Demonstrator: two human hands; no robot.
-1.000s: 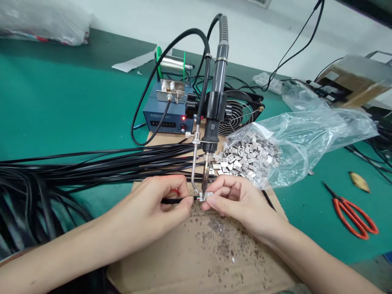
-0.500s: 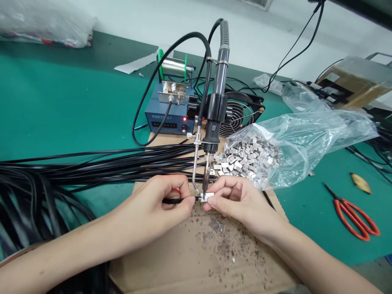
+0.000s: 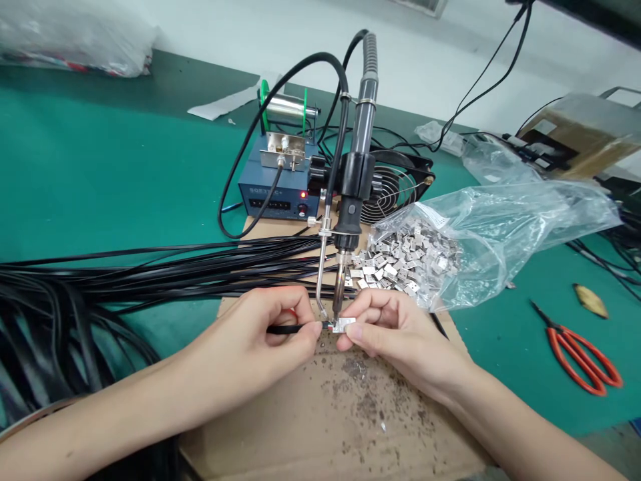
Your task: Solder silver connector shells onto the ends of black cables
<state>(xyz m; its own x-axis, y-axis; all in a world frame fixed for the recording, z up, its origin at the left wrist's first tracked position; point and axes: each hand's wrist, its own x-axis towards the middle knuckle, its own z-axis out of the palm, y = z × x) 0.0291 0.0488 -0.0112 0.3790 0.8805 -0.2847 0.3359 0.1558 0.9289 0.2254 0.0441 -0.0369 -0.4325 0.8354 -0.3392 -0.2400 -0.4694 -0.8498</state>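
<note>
My left hand [image 3: 288, 324] pinches a black cable [image 3: 285, 329], whose thin wires reach a small silver connector [image 3: 343, 325]. That connector is between the thumb and fingers of my right hand [image 3: 383, 324]. Just above it stands the soldering iron [image 3: 350, 207], its tip down at the connector's wire end. A thin metal feed tube [image 3: 320, 274] points at the same spot from the left. Whether the tip touches the metal is too small to tell.
Behind are the blue solder unit [image 3: 275, 194], a solder spool [image 3: 284, 110] and a fan [image 3: 395, 190]. A plastic bag of connectors [image 3: 415, 257] lies right of the iron, with red-handled scissors [image 3: 583, 357] farther right. Black cables [image 3: 175, 270] spread left; cardboard [image 3: 300, 414] lies below.
My right hand and the connector have shifted slightly right, along with the cable end and my left fingertips. Both hands keep their hold.
</note>
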